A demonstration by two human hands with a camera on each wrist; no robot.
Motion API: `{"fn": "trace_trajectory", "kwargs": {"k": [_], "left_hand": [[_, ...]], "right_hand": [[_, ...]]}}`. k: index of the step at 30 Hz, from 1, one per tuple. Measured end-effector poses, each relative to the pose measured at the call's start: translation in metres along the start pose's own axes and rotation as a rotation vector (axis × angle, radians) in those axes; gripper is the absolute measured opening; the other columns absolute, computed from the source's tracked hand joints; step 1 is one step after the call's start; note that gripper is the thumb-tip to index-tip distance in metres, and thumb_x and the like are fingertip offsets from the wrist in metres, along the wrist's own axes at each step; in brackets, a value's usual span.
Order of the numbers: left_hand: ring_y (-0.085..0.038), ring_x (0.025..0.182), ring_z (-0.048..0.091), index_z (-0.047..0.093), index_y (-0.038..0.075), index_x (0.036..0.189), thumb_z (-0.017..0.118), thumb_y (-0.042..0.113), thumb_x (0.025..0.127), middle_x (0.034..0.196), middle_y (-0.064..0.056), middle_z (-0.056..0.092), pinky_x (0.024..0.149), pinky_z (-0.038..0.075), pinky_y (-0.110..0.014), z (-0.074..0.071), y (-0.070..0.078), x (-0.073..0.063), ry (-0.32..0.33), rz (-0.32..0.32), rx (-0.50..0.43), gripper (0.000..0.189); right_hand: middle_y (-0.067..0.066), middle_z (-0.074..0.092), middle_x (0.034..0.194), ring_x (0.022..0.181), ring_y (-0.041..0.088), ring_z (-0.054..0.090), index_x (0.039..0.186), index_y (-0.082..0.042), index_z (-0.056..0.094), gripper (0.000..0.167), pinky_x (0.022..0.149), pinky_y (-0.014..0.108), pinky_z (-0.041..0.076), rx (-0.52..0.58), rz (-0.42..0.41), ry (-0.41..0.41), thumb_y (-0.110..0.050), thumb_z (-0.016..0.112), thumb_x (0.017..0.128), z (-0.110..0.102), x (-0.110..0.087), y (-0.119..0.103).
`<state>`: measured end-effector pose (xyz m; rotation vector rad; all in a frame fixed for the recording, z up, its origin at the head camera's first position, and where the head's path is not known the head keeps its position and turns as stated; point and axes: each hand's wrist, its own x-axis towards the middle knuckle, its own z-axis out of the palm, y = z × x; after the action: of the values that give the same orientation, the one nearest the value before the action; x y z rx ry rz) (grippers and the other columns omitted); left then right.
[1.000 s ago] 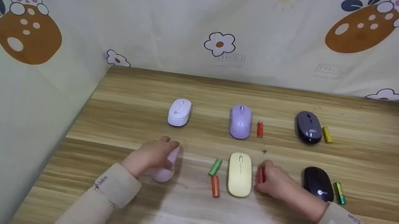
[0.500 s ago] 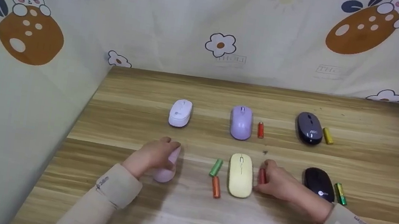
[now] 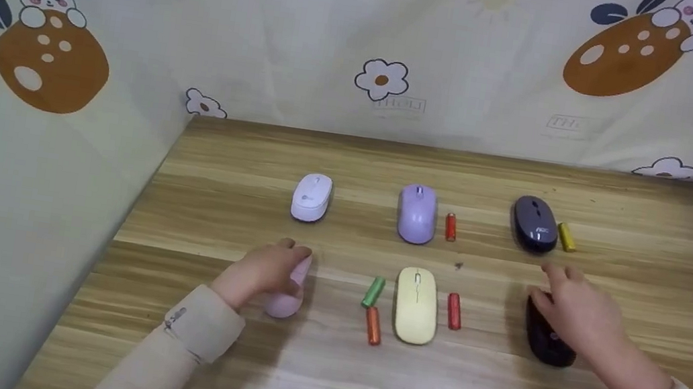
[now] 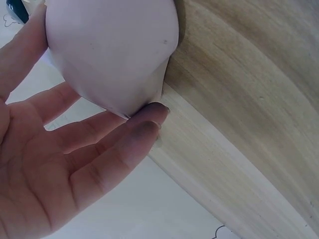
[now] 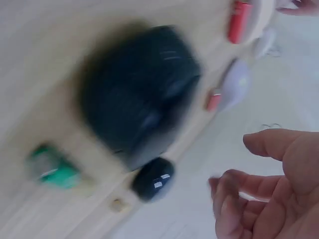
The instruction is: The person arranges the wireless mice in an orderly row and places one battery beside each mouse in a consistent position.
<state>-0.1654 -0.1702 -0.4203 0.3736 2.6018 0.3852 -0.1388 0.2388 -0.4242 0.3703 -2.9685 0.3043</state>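
Note:
My left hand (image 3: 268, 268) grips a pale pink computer mouse (image 3: 285, 306) by its sides; in the left wrist view the thumb and fingers stand around its rounded end. The right hand (image 3: 584, 316), its fingers spread, is over the black mouse (image 3: 549, 351) and hides part of it. Nothing lies between those fingers in the right wrist view, where the black mouse looks large and blurred. Beside it there is a green battery (image 5: 57, 167), covered by the hand in the head view. A red battery (image 3: 454, 311) lies right of the yellow mouse (image 3: 416, 306).
Between the pink and yellow mice lie a green battery (image 3: 373, 292) and an orange battery (image 3: 373, 326). The back row has a white mouse (image 3: 311, 198), a purple mouse (image 3: 417, 214) with a red battery (image 3: 451, 227), and a dark grey mouse (image 3: 535, 225) with a yellow battery (image 3: 566, 237).
My right hand has let go of the red battery beside the yellow mouse and moved right, over the black mouse. The left hand stays on the pink mouse.

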Motion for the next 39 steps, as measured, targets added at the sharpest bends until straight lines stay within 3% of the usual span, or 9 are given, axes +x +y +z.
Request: {"fn": "trace_trajectory", "kwargs": {"k": [2, 6, 13, 18, 23, 25, 28, 32, 39], "left_hand": [[-0.045, 0.119, 0.042, 0.044, 0.003, 0.134, 0.071, 0.013, 0.076, 0.138, -0.028, 0.035, 0.096, 0.036, -0.055, 0.001, -0.001, 0.000, 0.001, -0.007, -0.004, 0.064], [-0.044, 0.120, 0.041, 0.044, 0.004, 0.134, 0.071, 0.013, 0.076, 0.138, -0.027, 0.035, 0.097, 0.035, -0.054, 0.001, -0.001, 0.001, 0.001, -0.016, -0.013, 0.064], [-0.043, 0.122, 0.040, 0.044, 0.003, 0.134, 0.071, 0.013, 0.076, 0.139, -0.027, 0.034, 0.099, 0.034, -0.053, 0.000, -0.001, 0.001, -0.002, -0.010, -0.012, 0.064], [-0.048, 0.121, 0.039, 0.044, 0.002, 0.132, 0.072, 0.018, 0.076, 0.141, -0.028, 0.031, 0.097, 0.034, -0.056, -0.001, 0.004, -0.001, 0.058, 0.006, 0.011, 0.064], [-0.046, 0.113, 0.047, 0.049, 0.000, 0.127, 0.070, 0.017, 0.078, 0.133, -0.028, 0.042, 0.093, 0.039, -0.054, 0.002, 0.021, 0.001, 0.194, 0.102, 0.071, 0.057], [-0.041, 0.110, 0.051, 0.050, 0.001, 0.127, 0.067, 0.013, 0.079, 0.128, -0.026, 0.047, 0.091, 0.042, -0.050, 0.005, 0.031, 0.002, 0.218, 0.136, 0.071, 0.052], [-0.032, 0.098, 0.057, 0.052, 0.002, 0.126, 0.063, 0.007, 0.080, 0.118, -0.022, 0.052, 0.082, 0.049, -0.042, 0.013, 0.045, 0.006, 0.223, 0.164, 0.045, 0.047], [-0.021, 0.077, 0.056, 0.053, 0.004, 0.124, 0.060, 0.004, 0.082, 0.105, -0.017, 0.055, 0.067, 0.051, -0.033, 0.025, 0.062, 0.013, 0.215, 0.155, 0.015, 0.042], [-0.015, 0.066, 0.054, 0.055, 0.004, 0.116, 0.054, 0.006, 0.087, 0.088, -0.012, 0.056, 0.054, 0.049, -0.026, 0.046, 0.083, 0.025, 0.167, 0.128, 0.044, 0.029]], "right_hand": [[0.030, 0.052, 0.082, 0.044, 0.024, 0.045, 0.107, 0.010, 0.054, 0.045, 0.034, 0.037, 0.038, -0.051, 0.005, 0.014, -0.024, 0.066, 0.081, 0.007, -0.009, 0.006], [0.033, 0.048, 0.086, 0.049, 0.032, 0.049, 0.112, 0.010, 0.053, 0.057, 0.036, 0.042, 0.040, -0.073, 0.056, -0.034, -0.037, 0.065, 0.082, 0.019, -0.021, 0.013], [0.035, 0.045, 0.092, 0.049, 0.029, 0.047, 0.117, 0.009, 0.051, 0.067, 0.036, 0.039, 0.038, -0.070, 0.116, -0.134, -0.049, 0.055, 0.086, 0.026, -0.025, 0.020], [0.036, 0.046, 0.095, 0.050, 0.032, 0.050, 0.119, 0.006, 0.050, 0.069, 0.037, 0.043, 0.040, -0.055, 0.125, -0.147, -0.054, 0.050, 0.086, 0.026, -0.025, 0.019], [0.033, 0.048, 0.092, 0.052, 0.036, 0.052, 0.117, 0.004, 0.050, 0.066, 0.038, 0.045, 0.040, -0.062, 0.112, -0.120, -0.052, 0.055, 0.084, 0.027, -0.028, 0.018], [0.032, 0.049, 0.091, 0.052, 0.037, 0.052, 0.117, 0.004, 0.051, 0.064, 0.038, 0.045, 0.040, -0.065, 0.111, -0.111, -0.052, 0.055, 0.084, 0.027, -0.028, 0.017], [0.033, 0.050, 0.091, 0.053, 0.038, 0.053, 0.116, 0.003, 0.050, 0.063, 0.038, 0.045, 0.040, -0.072, 0.107, -0.106, -0.051, 0.055, 0.085, 0.027, -0.028, 0.016], [0.035, 0.051, 0.092, 0.053, 0.040, 0.053, 0.116, 0.004, 0.050, 0.061, 0.039, 0.046, 0.041, -0.078, 0.092, -0.087, -0.049, 0.056, 0.085, 0.028, -0.029, 0.015], [0.034, 0.049, 0.097, 0.051, 0.038, 0.052, 0.116, 0.003, 0.052, 0.058, 0.038, 0.047, 0.040, -0.087, 0.087, -0.059, -0.045, 0.059, 0.085, 0.030, -0.032, 0.011]]}}
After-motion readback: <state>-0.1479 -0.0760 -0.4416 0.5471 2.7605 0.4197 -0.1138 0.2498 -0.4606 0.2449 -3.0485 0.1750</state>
